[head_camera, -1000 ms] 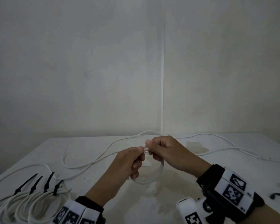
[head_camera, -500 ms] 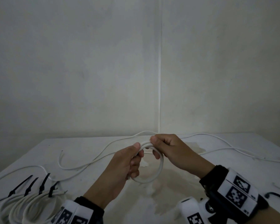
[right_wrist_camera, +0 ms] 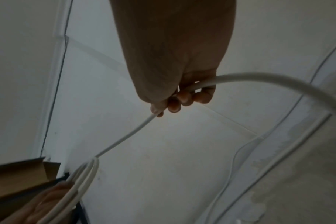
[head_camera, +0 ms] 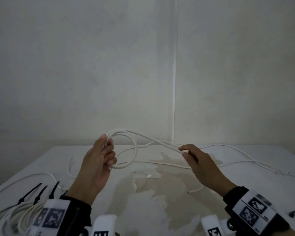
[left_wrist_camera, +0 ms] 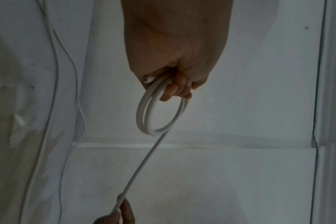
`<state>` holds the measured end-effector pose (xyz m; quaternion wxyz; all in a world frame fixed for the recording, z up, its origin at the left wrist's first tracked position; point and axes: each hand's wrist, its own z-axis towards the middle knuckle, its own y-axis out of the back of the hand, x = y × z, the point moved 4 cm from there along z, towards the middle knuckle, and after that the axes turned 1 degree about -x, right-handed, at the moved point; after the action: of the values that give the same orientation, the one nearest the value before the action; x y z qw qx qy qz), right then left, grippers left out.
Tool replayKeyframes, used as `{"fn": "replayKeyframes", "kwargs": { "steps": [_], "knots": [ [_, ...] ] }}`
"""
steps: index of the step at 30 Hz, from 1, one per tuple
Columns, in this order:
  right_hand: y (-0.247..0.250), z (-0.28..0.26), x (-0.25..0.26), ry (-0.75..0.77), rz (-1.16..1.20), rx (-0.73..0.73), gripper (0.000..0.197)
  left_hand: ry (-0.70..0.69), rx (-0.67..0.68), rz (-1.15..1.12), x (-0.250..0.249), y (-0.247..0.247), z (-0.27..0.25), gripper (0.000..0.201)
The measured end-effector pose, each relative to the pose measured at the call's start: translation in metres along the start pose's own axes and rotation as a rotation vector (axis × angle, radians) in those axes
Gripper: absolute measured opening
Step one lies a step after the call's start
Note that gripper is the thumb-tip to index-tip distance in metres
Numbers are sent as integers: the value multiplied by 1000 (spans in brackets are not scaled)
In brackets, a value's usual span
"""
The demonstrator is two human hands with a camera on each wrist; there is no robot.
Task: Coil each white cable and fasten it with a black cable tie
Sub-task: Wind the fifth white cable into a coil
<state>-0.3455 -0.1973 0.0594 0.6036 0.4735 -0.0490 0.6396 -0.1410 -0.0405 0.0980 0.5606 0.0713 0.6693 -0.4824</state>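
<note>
both hands are up off the table, working one white cable between them. left hand (head_camera: 99, 160) has its fingers curled round a small coil (head_camera: 126, 150) of two or so loops, pinching the turns together at the top. right hand (head_camera: 196, 157) sits out to the side, thumb and fingers pinched on the running length of the white cable (head_camera: 153, 140), which stretches from the coil to that hand and then trails away over the table (head_camera: 160, 201) toward the far right edge.

coiling looks to be at an early turn — most of the cable is lying loose on the table. the next move, i'd judge, calls for the right hand to carry its length back to the left and lay another loop the same size beside the others, with the left loosening just enough to take it in without letting the loops spring.

down at the near left lie finished bundles (head_camera: 20, 217), each with a black cable tie (head_camera: 30, 193) sticking up — nothing is ready for tying on this one yet.
</note>
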Motion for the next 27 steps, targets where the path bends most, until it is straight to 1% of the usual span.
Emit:
{"fn": "replayKeyframes", "kwargs": {
  "steps": [2,3,4,5,6,8,9,11,13,16,18,20,22,24,27],
  "knots": [
    [-8,-2,-1,39,-124,53,20,-30,-38,8,-2,6,5,34],
    [-14,-3,-1,56,-225,93,24,-48,-57,14,-4,8,7,34],
    [-18,-5,3,110,-362,91,29,-68,-78,18,-5,10,8,34],
    [-23,-7,9,228,-480,46,32,-91,-101,18,-6,12,9,34],
    [-29,-11,13,320,-549,48,31,-115,-127,16,-7,14,10,33],
    [-42,-21,25,495,-625,57,20,-160,-169,25,-8,16,12,32],
    [-49,-26,31,569,-654,49,18,-174,-181,45,-7,16,13,32],
    [-61,-35,45,652,-703,52,17,-184,-199,121,-4,12,13,32],
    [-66,-41,57,701,-710,33,13,-196,-218,200,-1,8,12,32],
    [-67,-47,70,715,-689,2,10,-224,-241,291,1,4,9,32],
    [-68,-49,75,735,-697,2,11,-225,-236,364,9,2,7,32],
    [-71,-49,79,752,-700,18,19,-233,-178,448,22,-3,2,30],
    [-73,-45,86,773,-679,16,23,-240,-87,529,37,-11,-6,30],
    [-69,-39,93,790,-634,2,22,-208,-9,556,48,-17,-12,31],
    [-61,-33,95,790,-583,-24,17,-173,59,591,52,-21,-15,32]
  ]
}}
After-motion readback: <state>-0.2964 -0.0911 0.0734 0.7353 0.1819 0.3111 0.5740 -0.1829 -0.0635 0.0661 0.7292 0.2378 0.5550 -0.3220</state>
